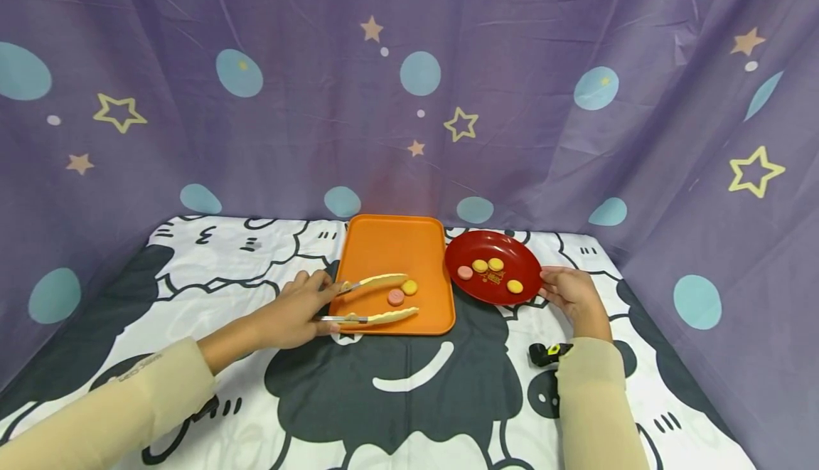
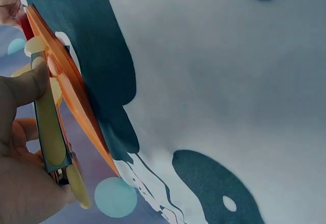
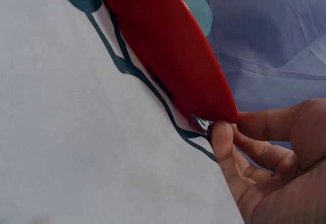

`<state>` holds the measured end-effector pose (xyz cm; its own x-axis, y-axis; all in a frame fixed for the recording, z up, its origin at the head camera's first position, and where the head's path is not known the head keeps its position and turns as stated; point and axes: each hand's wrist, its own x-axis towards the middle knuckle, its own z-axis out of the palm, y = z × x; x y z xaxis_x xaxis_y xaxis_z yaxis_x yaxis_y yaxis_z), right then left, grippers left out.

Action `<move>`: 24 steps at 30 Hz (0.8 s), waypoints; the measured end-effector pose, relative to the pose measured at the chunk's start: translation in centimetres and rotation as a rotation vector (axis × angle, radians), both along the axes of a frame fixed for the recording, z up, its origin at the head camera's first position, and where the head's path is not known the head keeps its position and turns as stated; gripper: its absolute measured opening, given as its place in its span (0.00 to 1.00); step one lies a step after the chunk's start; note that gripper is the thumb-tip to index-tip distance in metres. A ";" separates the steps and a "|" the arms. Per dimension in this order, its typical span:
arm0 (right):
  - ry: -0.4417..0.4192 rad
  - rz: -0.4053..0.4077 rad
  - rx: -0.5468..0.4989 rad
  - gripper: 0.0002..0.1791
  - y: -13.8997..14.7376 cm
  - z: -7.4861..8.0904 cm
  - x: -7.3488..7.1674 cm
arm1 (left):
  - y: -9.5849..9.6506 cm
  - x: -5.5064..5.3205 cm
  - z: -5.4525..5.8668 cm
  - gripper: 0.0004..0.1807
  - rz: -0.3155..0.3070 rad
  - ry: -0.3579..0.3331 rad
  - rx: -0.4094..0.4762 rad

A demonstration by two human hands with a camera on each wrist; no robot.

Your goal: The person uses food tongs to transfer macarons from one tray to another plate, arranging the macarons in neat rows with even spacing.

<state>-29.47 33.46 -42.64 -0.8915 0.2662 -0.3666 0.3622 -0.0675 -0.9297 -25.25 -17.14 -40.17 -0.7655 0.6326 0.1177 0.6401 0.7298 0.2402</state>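
My left hand (image 1: 291, 317) grips a pair of tongs (image 1: 382, 316) with cream-yellow tips. The tips are spread apart over an orange tray (image 1: 393, 242). Between them on the tray lie a small pink macaron-like disc (image 1: 395, 297) and a yellow one (image 1: 409, 287), side by side. In the left wrist view the thumb presses on one arm of the tongs (image 2: 51, 127). My right hand (image 1: 572, 294) pinches the near right rim of a red plate (image 1: 470, 244). That plate holds one pink disc (image 1: 465, 272) and three yellow discs (image 1: 495, 264).
The plate's left edge meets the tray's right side. A black strap-like object with a yellow mark (image 1: 545, 354) lies beside my right forearm. A cartoon-print cloth (image 1: 409, 399) covers the table, and a purple curtain (image 1: 512, 157) hangs behind it.
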 end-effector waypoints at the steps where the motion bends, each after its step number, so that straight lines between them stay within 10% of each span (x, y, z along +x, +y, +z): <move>1: 0.000 0.000 0.001 0.21 0.0 0.0 0.0 | 0.0 0.1 0.0 0.38 0.004 0.000 0.003; 24: 0.001 -0.008 -0.001 0.21 0.0 -0.1 0.0 | -0.1 0.2 -0.6 0.35 0.096 -0.056 0.077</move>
